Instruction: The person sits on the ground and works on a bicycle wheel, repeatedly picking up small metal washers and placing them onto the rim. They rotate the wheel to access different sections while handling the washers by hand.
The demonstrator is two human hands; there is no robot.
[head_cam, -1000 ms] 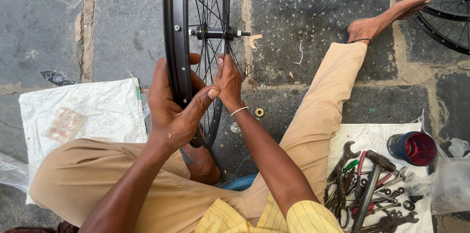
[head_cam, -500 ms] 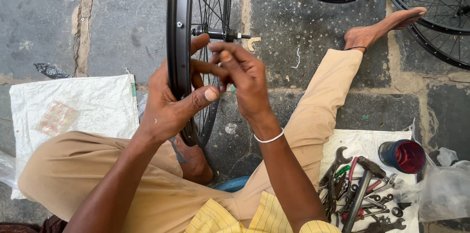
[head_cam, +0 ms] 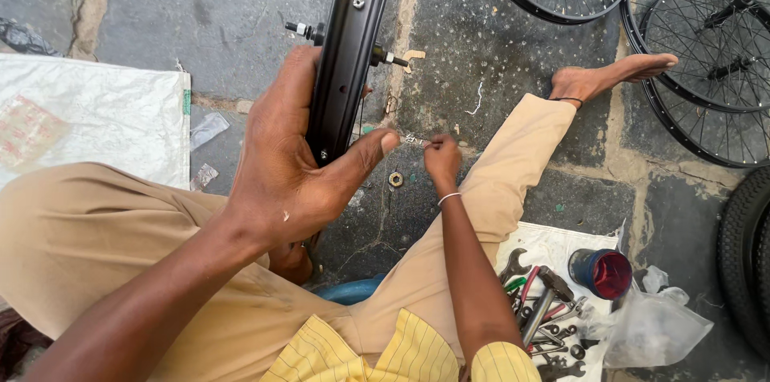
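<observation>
Standing upright, edge-on, the wheel rim (head_cam: 350, 45) is gripped by the left hand (head_cam: 301, 165).

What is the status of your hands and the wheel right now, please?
Left hand gripping black wheel rim, held upright. Right hand pinching small metal piece low over the stone floor. Loose nut on floor beside rim.
</observation>
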